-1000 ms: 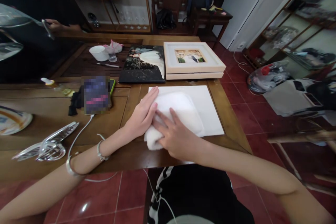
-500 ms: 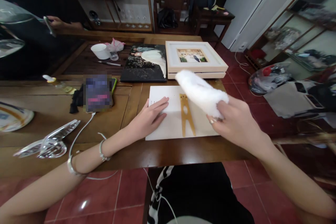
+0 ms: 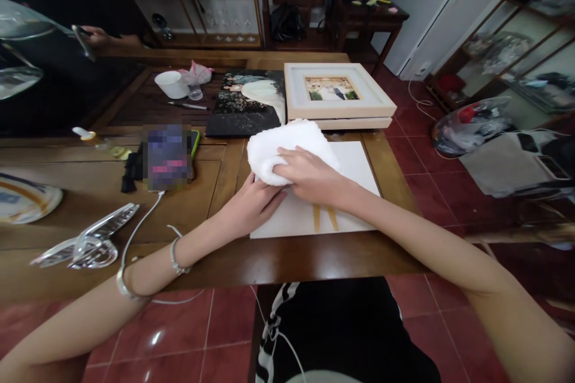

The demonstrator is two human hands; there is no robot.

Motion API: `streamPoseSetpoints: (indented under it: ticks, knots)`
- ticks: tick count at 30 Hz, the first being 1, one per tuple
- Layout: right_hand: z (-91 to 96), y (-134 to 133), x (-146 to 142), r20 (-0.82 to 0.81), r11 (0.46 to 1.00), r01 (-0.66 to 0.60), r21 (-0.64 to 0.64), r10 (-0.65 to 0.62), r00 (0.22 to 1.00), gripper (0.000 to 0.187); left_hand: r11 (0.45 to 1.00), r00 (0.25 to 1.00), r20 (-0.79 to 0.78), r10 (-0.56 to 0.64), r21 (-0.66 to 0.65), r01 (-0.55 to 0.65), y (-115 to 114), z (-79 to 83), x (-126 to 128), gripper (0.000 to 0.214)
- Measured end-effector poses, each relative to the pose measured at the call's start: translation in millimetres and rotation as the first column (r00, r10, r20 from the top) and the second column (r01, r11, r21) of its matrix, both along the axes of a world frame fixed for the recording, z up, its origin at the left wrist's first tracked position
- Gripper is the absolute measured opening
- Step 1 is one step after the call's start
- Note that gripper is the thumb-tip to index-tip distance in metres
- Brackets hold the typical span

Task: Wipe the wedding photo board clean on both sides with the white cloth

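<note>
A folded white cloth point(image 3: 291, 139) is gripped by my right hand point(image 3: 309, 176), which presses it over the upper left part of a flat white board point(image 3: 359, 173). My left hand point(image 3: 256, 206) rests at the board's left edge with its fingers stretched out, their tips partly hidden by the cloth and my right hand. Two tan legs of the board's stand point(image 3: 326, 218) show below my right forearm; the upper part of that piece is covered. The board lies near the front edge of the wooden table point(image 3: 287, 257).
Behind the board are a framed photo point(image 3: 332, 87) and a dark photo panel point(image 3: 245, 122). Leftward lie a phone point(image 3: 196, 146) with a cable, a clear silver gadget point(image 3: 92, 239), a dropper bottle point(image 3: 105, 146) and a white cup point(image 3: 171, 85). Another person's hand point(image 3: 96, 36) is far left.
My right hand has carried the white cloth left and down onto the board, covering the stand's upper part. My left hand has stayed in nearly the same place.
</note>
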State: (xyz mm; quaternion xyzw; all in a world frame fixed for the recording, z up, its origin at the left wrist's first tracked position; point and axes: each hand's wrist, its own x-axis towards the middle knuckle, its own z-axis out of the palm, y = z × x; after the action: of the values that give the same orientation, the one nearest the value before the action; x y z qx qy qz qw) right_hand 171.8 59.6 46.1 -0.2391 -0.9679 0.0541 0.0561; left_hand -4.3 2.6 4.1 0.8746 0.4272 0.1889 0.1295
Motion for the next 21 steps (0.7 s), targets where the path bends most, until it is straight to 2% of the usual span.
streamPoseSetpoints:
  ticks: [7,10,12,14,17,21]
  knots:
    - [13.8,3,62,0.069,0.969,0.247,-0.009,-0.246,0.967,0.038,0.994,0.999,-0.02,0.05,-0.098,-0.051,-3,-0.1,-1,0.044]
    - [11.2,3,94,0.054,0.936,0.353,-0.001,-0.352,0.934,0.037,0.99,0.997,-0.035,0.064,-0.127,-0.068,-3,-2.7,-2,0.047]
    - [4.9,-2,112,0.031,0.924,0.381,0.015,-0.381,0.924,0.036,0.989,0.996,-0.039,0.083,-0.12,-0.087,-2,-4.5,-2,0.05]
    - [-3.9,-13,125,-0.023,0.927,0.373,0.037,-0.372,0.928,0.033,0.989,0.994,-0.049,0.097,-0.106,-0.102,-2,-5.8,-2,0.051]
    - [-14.1,-44,136,-0.129,0.948,0.311,0.066,-0.301,0.945,0.029,0.991,0.993,-0.073,0.095,-0.089,-0.102,-2,-6.5,-2,0.051]
    - [-9.8,-92,140,-0.147,0.958,0.281,0.051,-0.271,0.951,0.033,0.992,0.991,-0.087,0.097,-0.076,-0.103,-3,-5.3,-2,0.051]
